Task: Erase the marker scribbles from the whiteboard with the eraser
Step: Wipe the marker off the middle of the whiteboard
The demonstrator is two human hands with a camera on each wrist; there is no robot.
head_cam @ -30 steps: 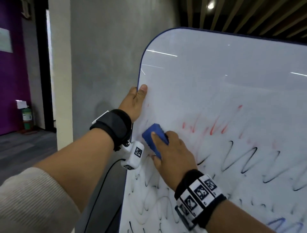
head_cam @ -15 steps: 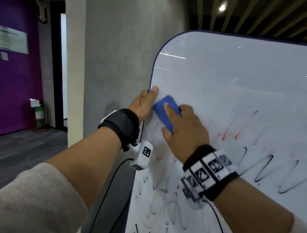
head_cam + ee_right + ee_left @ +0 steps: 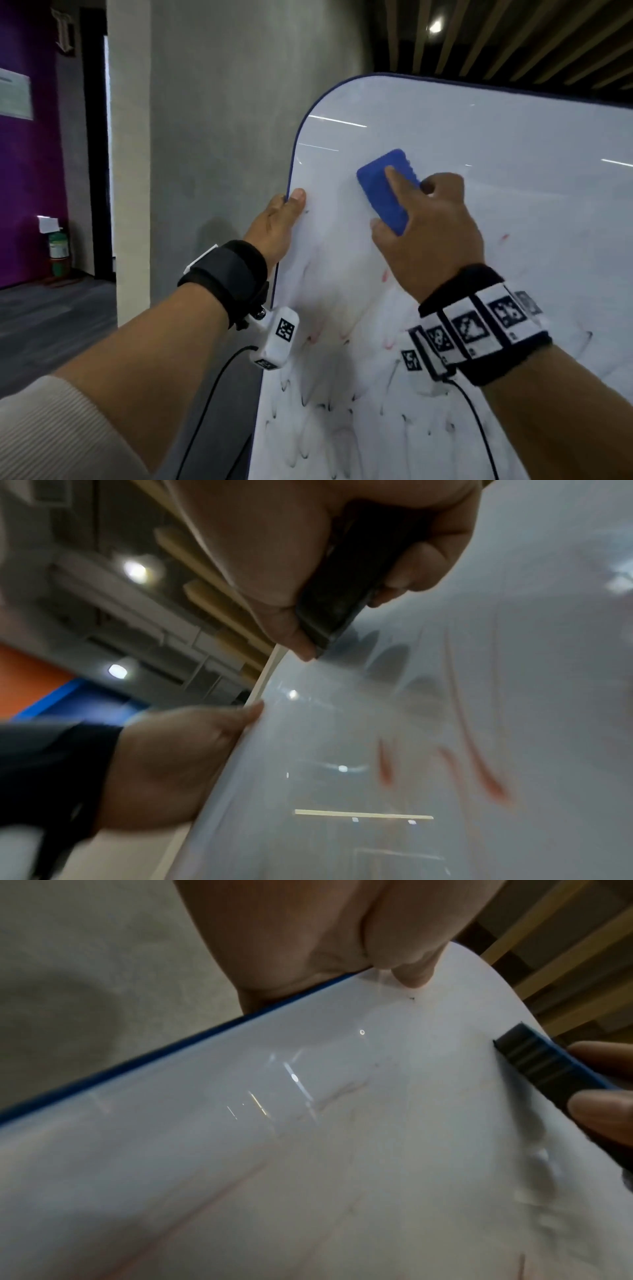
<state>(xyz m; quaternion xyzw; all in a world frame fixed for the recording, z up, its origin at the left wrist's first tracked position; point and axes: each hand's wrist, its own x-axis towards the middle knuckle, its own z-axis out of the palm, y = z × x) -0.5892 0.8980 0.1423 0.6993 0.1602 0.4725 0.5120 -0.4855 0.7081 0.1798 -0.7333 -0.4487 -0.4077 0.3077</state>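
A white whiteboard (image 3: 513, 154) with a dark blue rim stands upright before me. My right hand (image 3: 424, 236) grips a blue eraser (image 3: 383, 195) and presses it flat against the board near its upper left corner; the eraser (image 3: 548, 1066) shows its dark felt side in the left wrist view, and the right wrist view has the eraser (image 3: 346, 588) between thumb and fingers. My left hand (image 3: 277, 226) grips the board's left edge, thumb on the front face. Smeared black scribbles (image 3: 325, 407) and faint red streaks (image 3: 489, 780) lie below the eraser.
A grey concrete wall (image 3: 222, 137) runs behind the board's left edge. A purple wall (image 3: 24, 171) and a green container (image 3: 58, 250) on the dark floor lie far left. Cables hang from both wrist cameras in front of the board's lower part.
My right hand has carried the eraser up and to the right across the board. The black scribbles near the left edge look more smeared. My left hand has kept its hold on the edge.
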